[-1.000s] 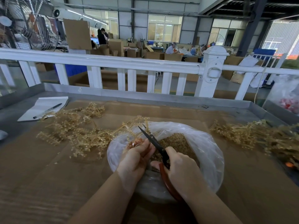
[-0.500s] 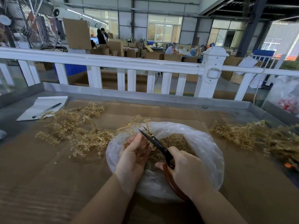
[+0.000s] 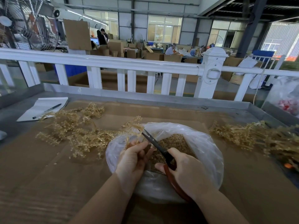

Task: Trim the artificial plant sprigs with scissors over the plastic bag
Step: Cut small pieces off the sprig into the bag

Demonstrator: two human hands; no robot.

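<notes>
Low in the middle of the frame, the left hand [image 3: 131, 160] pinches a tan artificial sprig [image 3: 135, 126] at its lower end, fingers curled round the stem, so the sprig rises up and to the left over the rim of the plastic bag [image 3: 203, 147]. The right hand [image 3: 189, 173] grips the scissors [image 3: 159, 147] by their red-brown handles (the lower loop runs under the palm and is mostly hidden), thumb curled through the upper one. The dark blades point toward the upper left and their tips meet the sprig just above the left hand's fingertips; whether the blades stand slightly apart or closed there cannot be told.

The clear bag lies open on the cardboard-covered desk [image 3: 48, 175], directly beneath both hands, and holds a heap of small tan cuttings [image 3: 176, 141]. Left of the bag, spread across the cardboard, lies a loose pile of sprigs [image 3: 72, 131], the nearest ones touching the bag's edge. A second pile of sprigs [image 3: 252, 136] lies at the right of the frame, apart from the bag.

In the upper left of the desk sits a white pad of paper [image 3: 40, 107] with a pen [image 3: 47, 109] lying on it. Beyond the desk's far edge runs a white railing [image 3: 113, 63], and behind it a workshop with stacked cardboard boxes [image 3: 116, 47].
</notes>
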